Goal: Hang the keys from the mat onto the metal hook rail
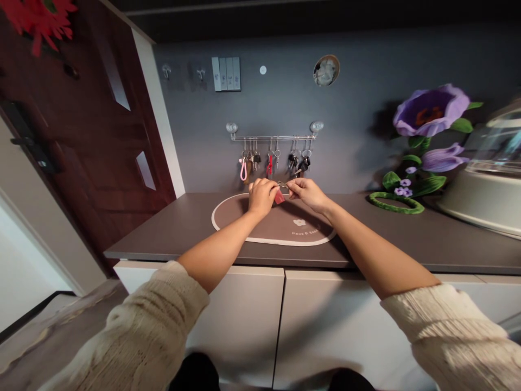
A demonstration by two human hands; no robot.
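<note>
Both my arms reach over a brown counter (407, 239) to an oval brown mat (244, 231) with a pale edge. My left hand (261, 196) is closed around a small red tag (279, 198) with a metal key ring. My right hand (306, 193) pinches the same ring from the other side, fingers pressed together. The two hands meet just above the mat's far edge. Directly above them a chrome rail (272, 137) on the grey wall carries several bunches of keys (299, 162), one with a pink loop (243, 169).
A dark wooden door (81, 136) stands at the left. Purple fabric flowers (431, 117) with a green ring base (394, 203) sit at the right, beside a pale lidded appliance (484, 190). White cabinet doors (325, 320) lie below the counter. Wall hooks and switches (226, 73) are higher up.
</note>
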